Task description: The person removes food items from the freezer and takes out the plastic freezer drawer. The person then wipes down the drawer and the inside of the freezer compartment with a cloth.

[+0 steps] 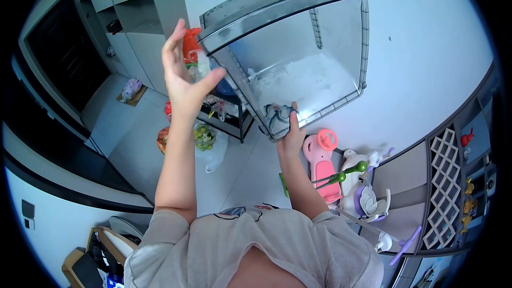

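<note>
A large clear plastic bin with a grey rim [288, 8] is raised in front of me, tilted on its side. My right hand [292, 136] grips its lower edge, with the thumb over a dark blue pattern at the corner and the other fingers hidden behind. Beside the bin's left edge is my left hand [186, 80], raised with thumb and fingers spread and holding nothing. Whitish smudges show through the clear wall.
A black rack [229, 122] with bags stands behind my left arm. Greens in a plastic bag [205, 137] lie on the tiled floor. Children's ride-on toys, one pink [321, 169], stand near my right arm. A grey cabinet [141, 56] is at the back left.
</note>
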### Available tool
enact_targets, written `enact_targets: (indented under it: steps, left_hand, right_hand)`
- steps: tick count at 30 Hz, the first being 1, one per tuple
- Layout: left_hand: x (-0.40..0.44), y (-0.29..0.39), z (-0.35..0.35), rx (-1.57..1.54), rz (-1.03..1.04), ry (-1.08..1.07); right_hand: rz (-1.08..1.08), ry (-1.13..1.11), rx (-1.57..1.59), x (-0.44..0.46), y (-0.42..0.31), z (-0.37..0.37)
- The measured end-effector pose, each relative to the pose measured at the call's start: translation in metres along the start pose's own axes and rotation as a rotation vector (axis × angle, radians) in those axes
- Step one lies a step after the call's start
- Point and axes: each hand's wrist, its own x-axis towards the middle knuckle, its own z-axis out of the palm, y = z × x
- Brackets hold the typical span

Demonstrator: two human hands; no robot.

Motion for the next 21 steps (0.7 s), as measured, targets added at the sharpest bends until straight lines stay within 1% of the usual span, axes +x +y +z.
enact_targets:
  steps: [1,2,3,5,7,8,10,12,13,14,15,16,18,20,21]
  left_hand:
    - [0.003,0.002,0.005,0.004,-0.040,0.024]
    - [0.002,-0.001,0.009,-0.010,-0.153,0.002]
    - [0.002,-0.009,0.009,0.196,-0.147,-0.011]
    - [-0.004,-0.024,0.013,-0.133,-0.290,0.281]
    - [-0.008,-0.021,0.018,-0.210,-0.274,0.378]
    - [-0.010,-0.019,0.020,-0.247,-0.264,0.431]
    - [-0.008,-0.022,0.014,-0.225,-0.297,0.440]
    - [-0.006,-0.024,0.001,-0.246,-0.327,0.436]
    - [-0.009,-0.027,-0.006,-0.180,-0.297,0.417]
    - [-0.013,-0.033,-0.013,-0.116,-0.261,0.396]
    - [-0.019,-0.034,-0.018,-0.046,-0.238,0.372]
    - [-0.021,-0.030,-0.020,-0.043,-0.217,0.332]
    - [-0.026,-0.026,-0.023,-0.056,-0.254,0.326]
    - [-0.030,-0.023,-0.021,-0.100,-0.318,0.367]
    - [-0.033,-0.020,-0.018,-0.132,-0.365,0.407]
  right_hand:
    - [-0.011,-0.001,-0.011,-0.002,0.001,-0.001]
    - [-0.017,-0.005,-0.029,-0.003,0.002,-0.004]
    - [-0.025,-0.008,-0.047,-0.004,0.004,-0.009]
    - [-0.033,-0.045,-0.126,-0.005,0.008,-0.021]
    - [-0.032,-0.114,-0.247,-0.002,0.004,-0.036]
    - [0.004,-0.157,-0.277,-0.001,-0.001,-0.041]
    - [0.094,-0.244,-0.346,-0.002,-0.012,-0.052]
    - [-0.050,0.086,-0.413,0.005,-0.023,-0.084]
    - [-0.130,0.241,-0.443,0.010,-0.034,-0.088]
    - [-0.234,0.145,-0.310,0.012,-0.049,-0.088]
    - [-0.328,0.058,-0.178,0.002,-0.071,-0.068]
    - [-0.351,0.005,-0.252,-0.002,-0.087,-0.044]
    - [-0.393,-0.089,-0.404,0.000,-0.107,0.003]
    - [-0.675,-0.254,-0.966,0.017,-0.095,0.039]
    - [-0.658,-0.372,-1.028,0.031,-0.078,0.052]
